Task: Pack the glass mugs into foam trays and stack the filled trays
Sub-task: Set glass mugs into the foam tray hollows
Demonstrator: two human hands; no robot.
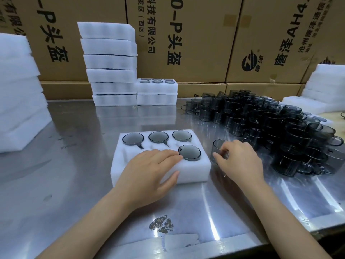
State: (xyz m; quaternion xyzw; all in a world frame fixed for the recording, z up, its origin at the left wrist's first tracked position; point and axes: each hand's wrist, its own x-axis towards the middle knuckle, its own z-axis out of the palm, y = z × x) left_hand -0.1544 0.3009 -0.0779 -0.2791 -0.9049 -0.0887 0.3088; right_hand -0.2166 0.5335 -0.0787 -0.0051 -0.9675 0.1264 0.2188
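Four smoked glass mugs sit in foam tray mid-desk, three in back row, one front right. Left hand lies flat and relaxed on tray's front, fingertips at the front mug. Right hand grips a fifth mug just beside tray's right edge. Mug pile further right on steel desk

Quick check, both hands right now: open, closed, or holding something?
Left hand: open, fingers flat on the white foam tray.
Right hand: gripping a smoky grey glass mug beside the tray.
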